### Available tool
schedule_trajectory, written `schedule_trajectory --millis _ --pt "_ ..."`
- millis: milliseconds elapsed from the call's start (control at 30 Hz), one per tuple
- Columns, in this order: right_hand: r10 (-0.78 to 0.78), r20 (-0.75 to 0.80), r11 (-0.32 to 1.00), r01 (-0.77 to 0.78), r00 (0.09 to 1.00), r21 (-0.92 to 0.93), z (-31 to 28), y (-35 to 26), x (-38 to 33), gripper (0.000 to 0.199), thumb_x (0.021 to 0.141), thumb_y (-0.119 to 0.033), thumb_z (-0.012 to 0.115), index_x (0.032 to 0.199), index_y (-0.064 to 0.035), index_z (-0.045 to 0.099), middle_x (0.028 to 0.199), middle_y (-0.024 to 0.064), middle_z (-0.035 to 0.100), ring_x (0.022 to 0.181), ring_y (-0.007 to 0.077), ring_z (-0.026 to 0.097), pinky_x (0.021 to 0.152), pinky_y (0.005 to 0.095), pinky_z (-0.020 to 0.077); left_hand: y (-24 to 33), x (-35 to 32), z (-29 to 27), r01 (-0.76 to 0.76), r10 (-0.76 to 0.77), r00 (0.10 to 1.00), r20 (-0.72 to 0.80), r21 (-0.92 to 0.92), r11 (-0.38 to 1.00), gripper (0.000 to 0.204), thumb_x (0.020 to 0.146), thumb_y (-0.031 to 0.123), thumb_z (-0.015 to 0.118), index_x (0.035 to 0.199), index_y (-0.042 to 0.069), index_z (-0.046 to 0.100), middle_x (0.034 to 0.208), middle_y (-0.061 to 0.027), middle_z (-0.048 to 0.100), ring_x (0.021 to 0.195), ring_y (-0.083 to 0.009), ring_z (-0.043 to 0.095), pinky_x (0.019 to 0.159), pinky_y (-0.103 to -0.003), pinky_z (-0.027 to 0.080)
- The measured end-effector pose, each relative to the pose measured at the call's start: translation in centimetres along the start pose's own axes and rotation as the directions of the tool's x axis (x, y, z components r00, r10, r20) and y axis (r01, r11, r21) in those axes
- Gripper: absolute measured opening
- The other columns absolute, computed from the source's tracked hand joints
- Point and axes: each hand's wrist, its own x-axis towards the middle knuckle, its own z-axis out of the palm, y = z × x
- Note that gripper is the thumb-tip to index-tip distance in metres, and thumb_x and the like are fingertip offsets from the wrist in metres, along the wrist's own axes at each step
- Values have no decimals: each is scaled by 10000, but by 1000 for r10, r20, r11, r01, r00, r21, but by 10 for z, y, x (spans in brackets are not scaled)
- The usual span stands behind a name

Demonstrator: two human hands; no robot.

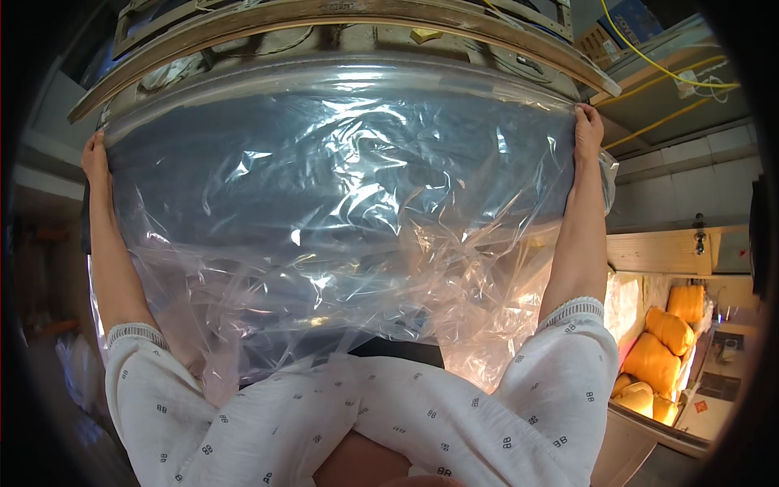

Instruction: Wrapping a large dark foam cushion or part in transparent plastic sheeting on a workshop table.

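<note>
We grip the clear plastic sheet (341,187) by its far corners, left hand (94,154) and right hand (587,130) closed; it spreads before us, near the wooden bar (454,19). Uneven pulling could skew it — or loose folds could snag and tear.

Clear sheet (349,235): thin plastic film, high gloss, with sharp white reflections at centre frame; its lower part is heavily wrinkled and translucent. Dark layer (203,154) beneath the film: smooth-looking; material cannot be determined through the glare. Long bar (519,40) across the top of the frame: wood, matt, rough-looking. Shirt (479,422) at the bottom: white cloth, matt, softly folded, with openwork cuffs (576,310). Board (657,253) at right: pale wood, slight sheen, carrying a shiny metal fitting (699,237).
</note>
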Motion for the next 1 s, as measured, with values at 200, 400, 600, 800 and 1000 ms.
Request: schedule_trajectory --millis 200,400,600,800,1000 --pt "8 -7 995 -9 1000 -103 4 0 10 204 779 -190 608 887 -17 618 799 17 570 714 120 495 702 233 394 -1 11 14 17 -18 1000 25 30 999 328 798 292 609 992 30 640 957 -56 618 881 -131 528 798 -247 390" --pt "-133 -245 865 -8 960 -501 12 -8 8 305 719 -242 635 857 16 550 938 156 474 853 259 473 795 325 387 -10 24 4 69 -78 995 60 133 989 320 795 294 600 982 36 631 871 -62 607 851 -148 546 773 -271 409" --pt "-30 -257 977 -26 966 -212 0 11 26 376 761 -324 584 876 31 536 987 199 462 922 298 431 870 365 325 -37 37 -9 251 -251 967 43 -335 908 228 853 145 464 928 -61 527 861 -128 564 788 -212 592 710 -306 502" --pt "-43 -285 953 -46 958 -298 0 13 31 410 846 -323 472 941 64 565 1004 255 519 935 329 471 819 394 342 -38 46 -14 133 -188 977 -106 -388 912 327 877 152 378 970 -139 494 934 -215 555 864 -268 600 746 -324 505" --pt "-13 -251 919 -87 968 -385 -2 2 24 483 864 -363 421 810 84 596 782 272 589 727 365 544 675 453 373 46 -19 1 158 -149 987 -53 426 891 473 901 326 332 1076 -50 560 1069 -142 577 957 -261 575 842 -338 415"
